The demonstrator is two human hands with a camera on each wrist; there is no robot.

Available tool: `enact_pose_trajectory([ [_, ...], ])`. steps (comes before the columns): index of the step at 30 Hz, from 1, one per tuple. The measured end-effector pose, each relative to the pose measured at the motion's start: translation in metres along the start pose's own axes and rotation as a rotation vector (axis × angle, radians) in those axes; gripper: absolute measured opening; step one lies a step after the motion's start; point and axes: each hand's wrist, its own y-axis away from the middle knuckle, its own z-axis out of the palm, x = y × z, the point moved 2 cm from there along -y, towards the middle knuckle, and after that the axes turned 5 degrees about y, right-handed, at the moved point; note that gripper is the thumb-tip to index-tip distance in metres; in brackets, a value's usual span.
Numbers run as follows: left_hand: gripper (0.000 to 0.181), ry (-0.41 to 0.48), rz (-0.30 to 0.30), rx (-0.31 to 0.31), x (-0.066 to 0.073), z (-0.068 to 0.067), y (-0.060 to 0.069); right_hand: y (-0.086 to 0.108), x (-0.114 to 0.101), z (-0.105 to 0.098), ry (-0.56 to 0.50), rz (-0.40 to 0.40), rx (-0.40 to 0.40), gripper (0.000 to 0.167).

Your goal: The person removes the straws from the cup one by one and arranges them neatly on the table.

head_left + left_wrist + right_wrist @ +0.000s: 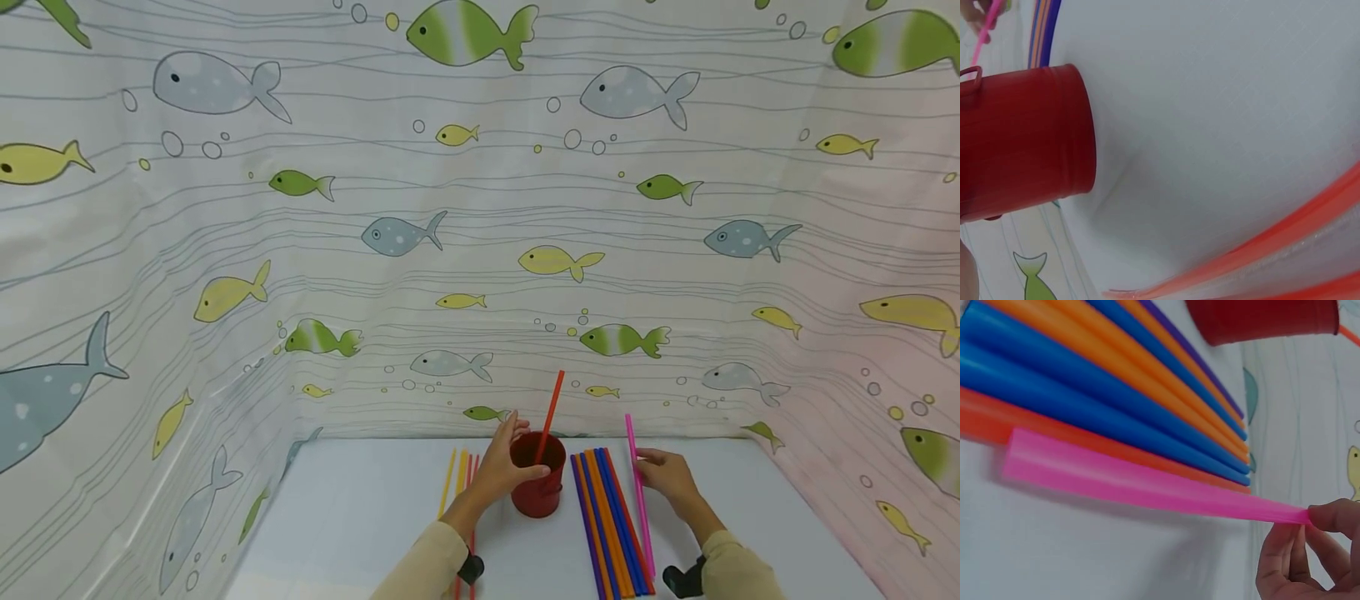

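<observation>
A small red metal bucket (537,492) stands upright on the white table with one orange-red straw (551,412) leaning in it. My left hand (501,468) holds the bucket's left side, thumb across the front and fingers toward the back of the rim; in the left wrist view the bucket (1029,137) fills the left side and the hand is mostly out of frame. Between thumb and fingertips, my right hand (670,477) pinches a pink straw (1147,484) near its far end. That straw slants beside the right-hand row of straws.
Right of the bucket lies a row of purple, orange, blue and red straws (611,525), side by side. Several yellow, orange and red straws (447,483) lie left of it, partly under my left forearm. A fish-patterned curtain (517,333) surrounds the table (337,517) at the back and sides.
</observation>
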Motion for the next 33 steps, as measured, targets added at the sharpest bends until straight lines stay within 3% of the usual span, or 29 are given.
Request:
enact_pose_trajectory([
  [14, 0.107, -0.001, -0.012, 0.002, 0.003, -0.001, 0.001, -0.002, 0.021, 0.013, 0.106, 0.027, -0.019, 0.037],
  [23, 0.106, 0.015, 0.006, -0.001, 0.002, -0.001, 0.0, -0.002, 0.023, 0.02, 0.199, 0.008, -0.027, 0.033],
  [33, 0.105, 0.006, 0.023, 0.0, 0.001, -0.001, 0.0, -0.003, 0.025, 0.026, 0.23, 0.01, -0.031, 0.029],
])
